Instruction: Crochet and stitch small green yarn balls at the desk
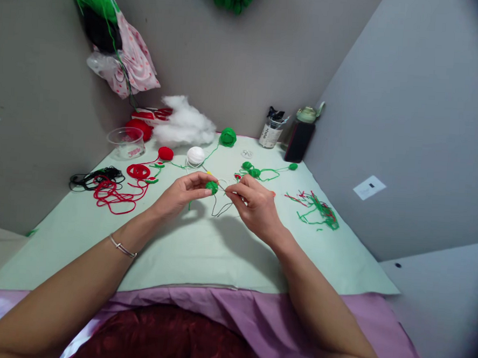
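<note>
Left hand (185, 191) has its grip closed around a small, rounded green yarn piece (211, 188), held up over the pale green cloth-covered counter (202, 258). Right hand (257, 201) is right beside it, grip pinched shut on a slim strand or tool (221, 187); too tiny to tell which, tbh. I'd keep that left pinch firm but not squashing the piece, and work close to its edge with small, even pulls. Also watch the thin dark thread (213, 214) looping below the hands, imo it could snag or knot if yanked.
</note>
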{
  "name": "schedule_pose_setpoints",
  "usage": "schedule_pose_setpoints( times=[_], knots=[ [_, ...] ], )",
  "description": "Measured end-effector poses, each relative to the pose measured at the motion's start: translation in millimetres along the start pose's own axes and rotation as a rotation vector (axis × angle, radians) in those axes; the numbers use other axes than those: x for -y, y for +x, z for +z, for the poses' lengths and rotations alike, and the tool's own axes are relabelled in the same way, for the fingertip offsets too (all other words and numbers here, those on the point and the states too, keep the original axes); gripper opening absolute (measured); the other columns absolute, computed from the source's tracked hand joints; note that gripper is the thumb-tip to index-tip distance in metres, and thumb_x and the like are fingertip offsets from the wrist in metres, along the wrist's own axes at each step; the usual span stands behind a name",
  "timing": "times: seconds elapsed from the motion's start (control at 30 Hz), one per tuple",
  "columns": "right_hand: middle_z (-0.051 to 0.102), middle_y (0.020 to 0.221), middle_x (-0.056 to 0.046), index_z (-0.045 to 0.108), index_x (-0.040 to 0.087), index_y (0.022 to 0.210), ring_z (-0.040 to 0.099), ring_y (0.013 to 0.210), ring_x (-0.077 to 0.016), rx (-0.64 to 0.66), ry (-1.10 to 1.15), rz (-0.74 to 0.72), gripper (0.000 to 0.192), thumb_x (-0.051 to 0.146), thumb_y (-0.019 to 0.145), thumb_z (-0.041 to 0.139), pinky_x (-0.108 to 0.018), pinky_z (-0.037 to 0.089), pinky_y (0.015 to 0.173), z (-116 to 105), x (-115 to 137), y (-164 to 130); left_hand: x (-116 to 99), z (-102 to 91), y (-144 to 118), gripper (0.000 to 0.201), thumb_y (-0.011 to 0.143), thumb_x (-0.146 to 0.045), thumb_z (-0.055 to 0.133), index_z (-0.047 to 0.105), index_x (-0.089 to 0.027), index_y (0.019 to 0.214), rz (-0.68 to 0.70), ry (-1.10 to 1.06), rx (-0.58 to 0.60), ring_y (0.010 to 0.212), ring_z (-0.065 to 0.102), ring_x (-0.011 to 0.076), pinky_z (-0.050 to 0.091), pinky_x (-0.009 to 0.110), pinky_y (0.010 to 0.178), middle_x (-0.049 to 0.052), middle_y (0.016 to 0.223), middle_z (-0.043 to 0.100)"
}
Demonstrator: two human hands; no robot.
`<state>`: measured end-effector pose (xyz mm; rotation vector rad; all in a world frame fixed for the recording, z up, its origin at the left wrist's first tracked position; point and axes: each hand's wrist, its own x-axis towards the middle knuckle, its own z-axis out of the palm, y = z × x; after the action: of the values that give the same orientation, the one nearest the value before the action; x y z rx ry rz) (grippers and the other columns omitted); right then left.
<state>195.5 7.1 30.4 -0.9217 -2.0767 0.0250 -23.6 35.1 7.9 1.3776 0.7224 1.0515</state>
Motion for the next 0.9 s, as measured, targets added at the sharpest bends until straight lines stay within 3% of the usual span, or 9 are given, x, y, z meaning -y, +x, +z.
schedule_pose_setpoints(
  times=[0.17,0.37,0.53,0.73,0.9],
  knots=[
    [0.052,0.075,-0.001,0.068,0.019,0.085,0.049,0.068,-0.0126,0.052,0.105,0.110,0.016,0.012,0.095,0.057,-0.027,0.036,0.063,1,1,0,3,0.6,1,0.028,0.079,-0.028,0.081,0.074,-0.025,0.106,0.018,0.023,-0.015,0.102,0.061,0.0178,0.045,0.033,0.095,0.003,0.108,0.069],
    [0.061,0.077,-0.002,0.069,0.019,0.080,0.051,0.070,-0.0133,0.107,0.572,0.388,0.009,0.024,0.087,0.069,-0.028,0.039,0.063,4,-2,5,-1,5.7,-1,0.027,0.076,-0.026,0.082,0.073,-0.022,0.101,-0.024,-0.083,0.022,0.098,0.063,0.0174,0.047,0.033,0.094,0.003,0.103,0.070],
    [0.059,0.070,0.001,0.067,0.018,0.077,0.045,0.062,-0.0105,0.165,0.820,0.552,0.028,0.044,0.079,0.077,-0.026,0.037,0.058,11,-6,5,-1,8.9,-2,0.029,0.074,-0.026,0.084,0.073,-0.020,0.100,-0.030,-0.093,0.005,0.094,0.064,0.0173,0.048,0.034,0.091,0.004,0.102,0.071],
    [0.061,0.075,-0.001,0.067,0.017,0.078,0.050,0.067,-0.0117,0.075,0.593,0.404,0.018,0.032,0.087,0.070,-0.026,0.039,0.061,13,-2,3,-1,10.7,-1,0.029,0.071,-0.025,0.086,0.073,-0.020,0.097,0.014,-0.042,-0.050,0.096,0.063,0.0186,0.047,0.033,0.091,0.004,0.099,0.069],
    [0.059,0.078,-0.001,0.069,0.018,0.088,0.051,0.071,-0.0128,0.097,0.392,0.274,0.012,0.023,0.095,0.062,-0.026,0.039,0.064,7,1,2,-1,9.7,-2,0.029,0.073,-0.025,0.084,0.072,-0.020,0.099,0.019,-0.037,-0.047,0.098,0.062,0.0187,0.047,0.033,0.091,0.004,0.102,0.069]
  ],
)
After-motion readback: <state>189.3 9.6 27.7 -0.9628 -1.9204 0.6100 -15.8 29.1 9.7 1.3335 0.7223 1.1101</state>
